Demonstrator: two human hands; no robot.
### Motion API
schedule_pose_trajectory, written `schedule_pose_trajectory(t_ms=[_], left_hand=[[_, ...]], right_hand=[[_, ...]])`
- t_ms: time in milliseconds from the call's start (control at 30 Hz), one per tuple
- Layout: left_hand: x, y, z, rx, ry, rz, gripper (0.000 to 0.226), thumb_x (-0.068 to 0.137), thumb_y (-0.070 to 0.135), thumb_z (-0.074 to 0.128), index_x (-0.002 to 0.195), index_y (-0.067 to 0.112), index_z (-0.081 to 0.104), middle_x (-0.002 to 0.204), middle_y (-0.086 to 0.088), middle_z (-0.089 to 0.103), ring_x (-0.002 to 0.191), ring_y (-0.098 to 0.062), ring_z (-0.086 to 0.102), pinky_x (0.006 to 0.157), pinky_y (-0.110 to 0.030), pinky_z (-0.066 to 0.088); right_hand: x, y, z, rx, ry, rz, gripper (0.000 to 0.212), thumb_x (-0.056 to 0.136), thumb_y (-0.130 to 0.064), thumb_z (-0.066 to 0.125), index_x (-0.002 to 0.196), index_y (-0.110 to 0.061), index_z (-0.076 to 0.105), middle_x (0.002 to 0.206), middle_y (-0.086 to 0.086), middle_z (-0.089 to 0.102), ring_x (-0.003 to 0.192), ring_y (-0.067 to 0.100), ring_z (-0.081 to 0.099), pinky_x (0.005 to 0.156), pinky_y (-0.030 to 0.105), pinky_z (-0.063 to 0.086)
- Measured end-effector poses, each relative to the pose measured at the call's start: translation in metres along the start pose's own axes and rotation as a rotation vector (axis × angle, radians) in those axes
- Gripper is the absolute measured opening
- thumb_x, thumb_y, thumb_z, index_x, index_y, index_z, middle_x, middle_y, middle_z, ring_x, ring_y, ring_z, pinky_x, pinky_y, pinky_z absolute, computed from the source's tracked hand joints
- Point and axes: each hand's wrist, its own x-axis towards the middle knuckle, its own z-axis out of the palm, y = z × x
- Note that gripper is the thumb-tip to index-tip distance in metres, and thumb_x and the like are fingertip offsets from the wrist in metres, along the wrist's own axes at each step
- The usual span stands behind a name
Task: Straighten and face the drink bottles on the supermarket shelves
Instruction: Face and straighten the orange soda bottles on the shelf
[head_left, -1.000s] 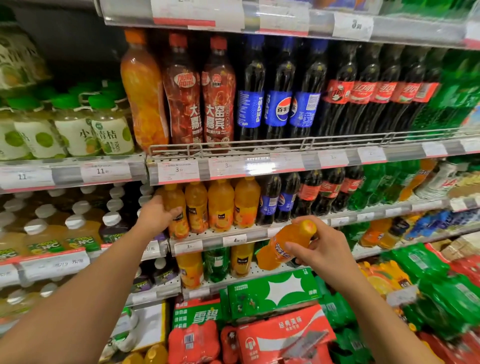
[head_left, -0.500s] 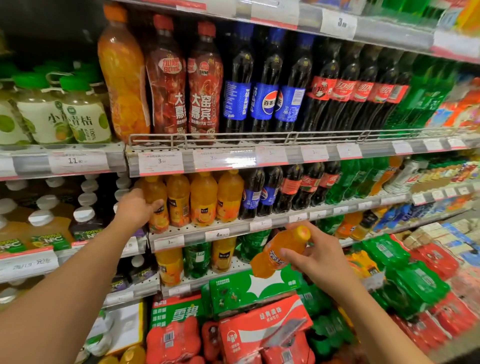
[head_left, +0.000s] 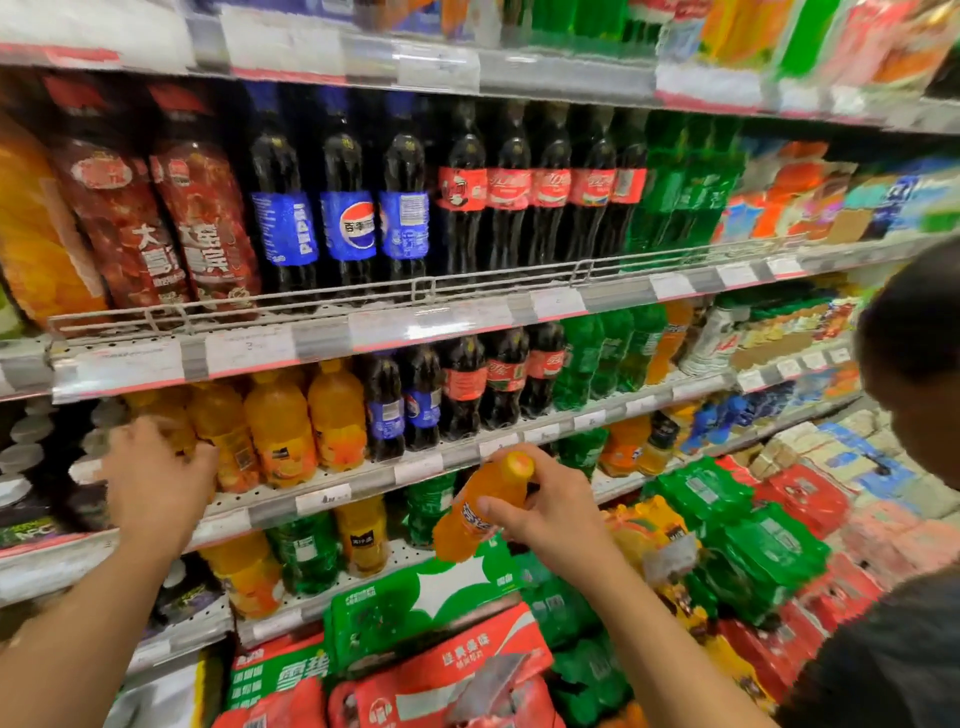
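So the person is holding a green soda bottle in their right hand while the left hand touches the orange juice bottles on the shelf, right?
Not quite. In the head view, the small bottle in the right hand is orange, not green. The rest holds: the left hand touches the orange juice bottles on the shelf.

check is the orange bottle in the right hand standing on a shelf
No, the right hand holds the orange bottle tilted in the air in front of the shelves, its base touching no shelf.
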Motion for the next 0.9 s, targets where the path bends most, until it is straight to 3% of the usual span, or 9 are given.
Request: schedule_pose_trajectory(t_ms=[100, 267, 400, 500, 600, 767, 900], left_hand=[[-0.038, 0.040, 0.010, 0.008, -0.072, 0.142, 0.021, 0.084, 0.011, 0.070, 0.104, 0.011, 0.069, 0.109, -0.020, 0.066, 0.092, -0.041, 0.064, 0.068, -0.044, 0.049], [-0.091, 0.132, 0.033, -0.036, -0.114, 0.269, 0.018, 0.086, 0.010, 0.069, 0.104, 0.016, 0.069, 0.109, -0.011, 0.064, 0.099, -0.035, 0.062, 0.077, -0.044, 0.046], [-0.109, 0.189, 0.040, -0.062, -0.140, 0.450, 0.023, 0.086, 0.008, 0.070, 0.107, 0.018, 0.066, 0.110, -0.007, 0.063, 0.103, -0.033, 0.060, 0.083, -0.046, 0.047], [-0.111, 0.222, 0.041, -0.080, -0.126, 0.576, 0.026, 0.085, 0.005, 0.071, 0.108, 0.016, 0.066, 0.109, -0.009, 0.065, 0.105, -0.035, 0.058, 0.087, -0.050, 0.046], [-0.106, 0.245, 0.046, -0.089, -0.123, 0.657, 0.030, 0.083, 0.006, 0.073, 0.110, 0.016, 0.065, 0.110, -0.010, 0.066, 0.106, -0.036, 0.057, 0.089, -0.050, 0.046], [-0.098, 0.268, 0.059, -0.127, -0.152, 0.917, 0.039, 0.082, 0.019, 0.060, 0.121, 0.011, 0.063, 0.127, -0.013, 0.064, 0.115, -0.037, 0.057, 0.100, -0.050, 0.043], [-0.085, 0.285, 0.076, -0.084, -0.253, 0.996, 0.050, 0.084, 0.018, 0.069, 0.133, 0.013, 0.058, 0.142, -0.013, 0.056, 0.130, -0.036, 0.050, 0.109, -0.053, 0.041]], right_hand=[[0.002, 0.027, -0.036, 0.039, -0.007, -0.019, 0.040, 0.082, -0.048, 0.080, 0.112, -0.029, 0.062, 0.079, -0.001, 0.071, 0.067, 0.013, 0.069, 0.070, 0.039, 0.058], [0.008, 0.060, -0.076, -0.027, 0.043, -0.057, 0.036, 0.083, -0.056, 0.074, 0.103, -0.031, 0.058, 0.077, -0.003, 0.071, 0.073, 0.012, 0.068, 0.075, 0.039, 0.055], [0.007, 0.066, -0.086, -0.050, 0.017, -0.030, 0.052, 0.077, -0.070, 0.065, 0.108, -0.030, 0.057, 0.078, -0.003, 0.069, 0.076, 0.022, 0.067, 0.075, 0.045, 0.054], [0.006, 0.073, -0.104, 0.007, 0.016, 0.031, 0.069, 0.069, -0.087, 0.064, 0.110, -0.031, 0.058, 0.090, -0.002, 0.071, 0.088, 0.025, 0.067, 0.081, 0.047, 0.054], [0.004, 0.078, -0.120, -0.051, 0.074, 0.043, 0.060, 0.075, -0.079, 0.064, 0.107, -0.029, 0.058, 0.087, 0.002, 0.071, 0.079, 0.023, 0.067, 0.075, 0.048, 0.054], [0.001, 0.078, -0.143, -0.091, 0.182, 0.081, 0.064, 0.076, -0.075, 0.065, 0.119, -0.029, 0.060, 0.084, -0.003, 0.072, 0.074, 0.016, 0.069, 0.073, 0.043, 0.058], [-0.001, 0.078, -0.162, -0.129, 0.278, 0.092, 0.062, 0.079, -0.073, 0.066, 0.119, -0.026, 0.060, 0.078, 0.001, 0.072, 0.067, 0.013, 0.068, 0.069, 0.042, 0.057]])
